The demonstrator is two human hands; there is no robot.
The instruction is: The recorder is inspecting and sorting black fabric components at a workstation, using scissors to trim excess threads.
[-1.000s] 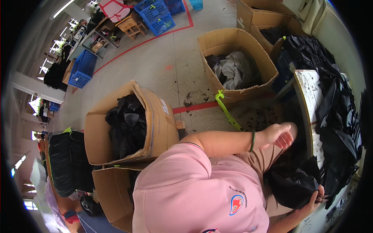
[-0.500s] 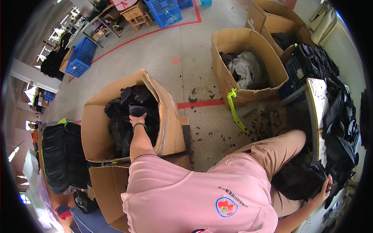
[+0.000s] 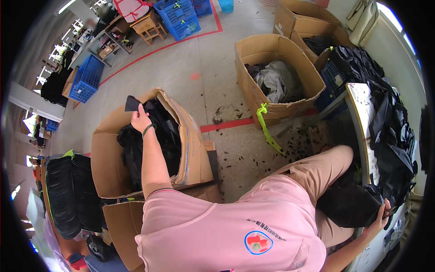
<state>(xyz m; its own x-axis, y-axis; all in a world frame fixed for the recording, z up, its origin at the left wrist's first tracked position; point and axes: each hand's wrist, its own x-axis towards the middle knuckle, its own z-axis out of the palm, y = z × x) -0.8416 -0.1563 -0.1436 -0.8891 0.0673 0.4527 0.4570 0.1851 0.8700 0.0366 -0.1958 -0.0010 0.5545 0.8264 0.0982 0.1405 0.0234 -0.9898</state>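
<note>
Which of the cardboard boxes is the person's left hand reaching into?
The leaning box stuffed with black cloth, nearest the person. The left hand holds a black piece over it.

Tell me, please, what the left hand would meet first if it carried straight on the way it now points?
Probably nothing new at once: the left hand already holds a dark fabric piece above the open cardboard box. Straight on lies the box's far flap, then bare floor; depth is unclear.

The left arm stretches straight out from the shoulder, its hand (image 3: 139,119) closed with fingers pinched. The right arm bends low at the side, its hand (image 3: 379,217) curled in a grip.
</note>
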